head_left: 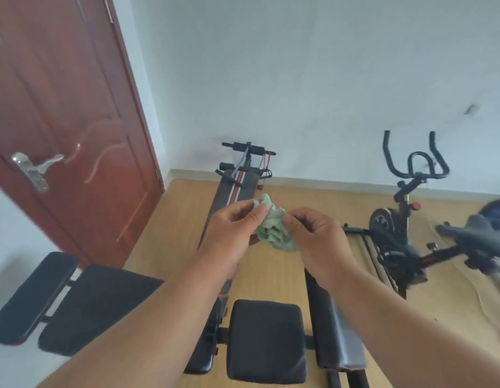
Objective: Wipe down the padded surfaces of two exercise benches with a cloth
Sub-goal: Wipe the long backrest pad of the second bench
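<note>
Both hands raised at chest height, over the benches, working a crumpled pale green cloth [274, 231]. Left hand [232, 233] pinches the upper left edge of the cloth between thumb and curled fingers. Right hand [313, 233] pinches the right side the same way. Both grips closed on the cloth; it hangs bunched between them, clear of any pad.

Below, nearest: a bench with a square black seat pad [267, 340] and side pads to either flank, the right one a long grey-black pad [335, 326]. Lower left: another black padded bench [75, 301] in two sections, angled toward the door. Further off, running toward the wall: a sit-up bench [232, 197] with a red and white stripe and foam rollers at the far end. Which two of these the task means I cannot tell.

Red-brown door [61, 121] at left with a metal handle. Exercise bike [405, 219] at right on the wood floor [285, 197].

Step in hand, as I read it: readying the cloth, spreading or refolding it. No wiping contact now.

Next move likely calls for gathering the cloth flat into one palm, bending down to a pad, and pressing with broad strokes across the padding. The cloth as bunched would wipe poorly; it wants a flatter face.
</note>
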